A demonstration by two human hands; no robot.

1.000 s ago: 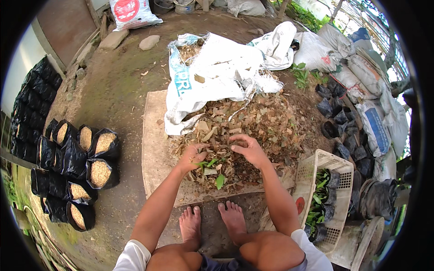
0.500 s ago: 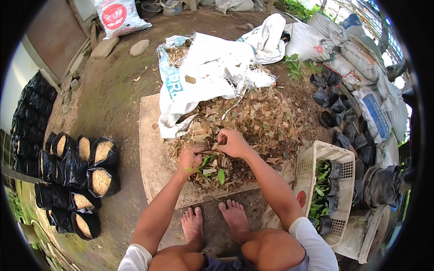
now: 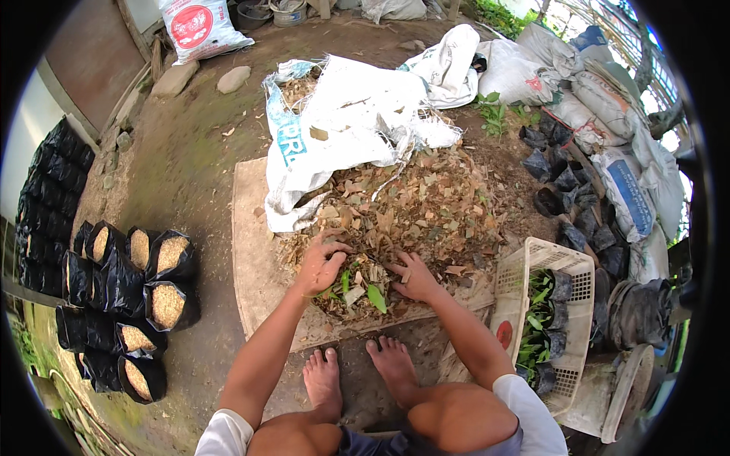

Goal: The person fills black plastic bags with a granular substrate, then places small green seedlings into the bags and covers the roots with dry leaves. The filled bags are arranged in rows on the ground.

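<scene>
A broad heap of dry brown leaf pieces (image 3: 426, 205) lies on a tan mat (image 3: 255, 258) before my feet. My left hand (image 3: 322, 264) rests at the heap's near left side, its fingers apart on the leaves. My right hand (image 3: 415, 278) is across from it, fingers spread and their tips partly sunk in the litter. Neither hand visibly grips anything. Between them are loose leaf bits and a few fresh green leaves (image 3: 376, 298). A torn white woven sack (image 3: 357, 106), with leaf litter showing at its mouth, covers the far left of the heap.
Black bags filled with pale husks (image 3: 165, 304) stand at left, by a stack of black bags (image 3: 53, 205). On the right, a cream plastic crate (image 3: 578, 273) holds potted seedlings (image 3: 538, 311). Filled sacks (image 3: 623, 190) and black pots (image 3: 566, 178) line the far right.
My hands were close together over the litter, the right one pinching a piece. Now they are apart; the right has moved down and right, and its fingers have spread.
</scene>
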